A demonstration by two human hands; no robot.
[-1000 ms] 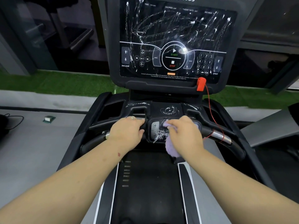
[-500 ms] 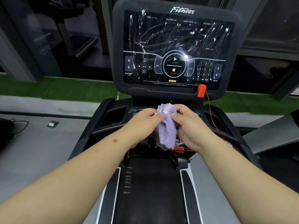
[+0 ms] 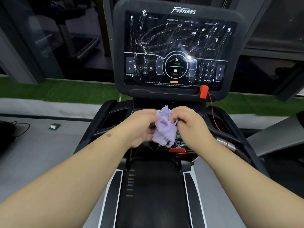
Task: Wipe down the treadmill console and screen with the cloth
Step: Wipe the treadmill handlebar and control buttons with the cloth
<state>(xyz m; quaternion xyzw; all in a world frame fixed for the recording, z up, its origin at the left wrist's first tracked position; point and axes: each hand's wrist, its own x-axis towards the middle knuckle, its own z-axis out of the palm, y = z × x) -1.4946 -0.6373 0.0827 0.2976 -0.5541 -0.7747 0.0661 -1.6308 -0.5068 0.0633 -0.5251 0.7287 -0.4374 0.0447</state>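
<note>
Both hands grip the bunched lilac cloth [image 3: 164,127] between them: the left hand [image 3: 141,127] pinches its left edge, the right hand [image 3: 189,127] closes on its upper right corner. The cloth hangs above the lower console [image 3: 179,143], below the screen [image 3: 177,48], which is streaked with white smears. A red safety clip [image 3: 203,91] sits at the screen's lower right edge.

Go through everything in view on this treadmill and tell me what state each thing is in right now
Screen: unlit, streaked with white marks, not yet wiped.
Cloth: purple, bunched, held up off the console between both hands.
Left hand: gripping the cloth.
Right hand: gripping the cloth.
Red safety clip: sitting at the console's lower edge, cord hanging down.
Belt: nothing on it.
</note>
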